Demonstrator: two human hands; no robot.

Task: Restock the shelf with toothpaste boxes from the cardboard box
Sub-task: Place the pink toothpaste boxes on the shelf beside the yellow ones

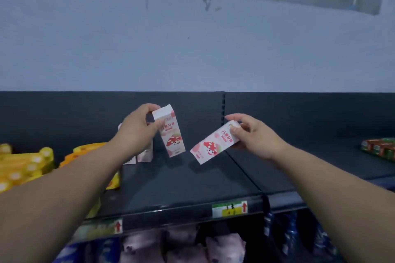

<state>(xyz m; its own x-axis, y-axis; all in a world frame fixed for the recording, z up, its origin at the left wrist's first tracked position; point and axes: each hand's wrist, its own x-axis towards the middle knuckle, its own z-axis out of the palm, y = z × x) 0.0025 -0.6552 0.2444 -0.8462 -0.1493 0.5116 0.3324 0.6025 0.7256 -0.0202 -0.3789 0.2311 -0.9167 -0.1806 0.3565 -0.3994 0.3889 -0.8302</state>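
My left hand (139,128) grips a pink and white toothpaste box (172,136) with a red mushroom figure, holding it near its top, almost upright over the dark top shelf (181,183). My right hand (254,136) holds a second, matching toothpaste box (213,145) by its upper end, tilted down to the left above the shelf. Behind my left wrist stand two more toothpaste boxes (145,155) on the shelf, partly hidden by the arm. The cardboard box is out of view.
Yellow and orange packs (27,164) lie stacked at the shelf's left. Red and green packs (378,149) sit at the far right. A vertical divider (223,109) splits the shelf's back panel. Price labels (229,209) line the front edge; pink and blue bags (186,245) fill the shelf below.
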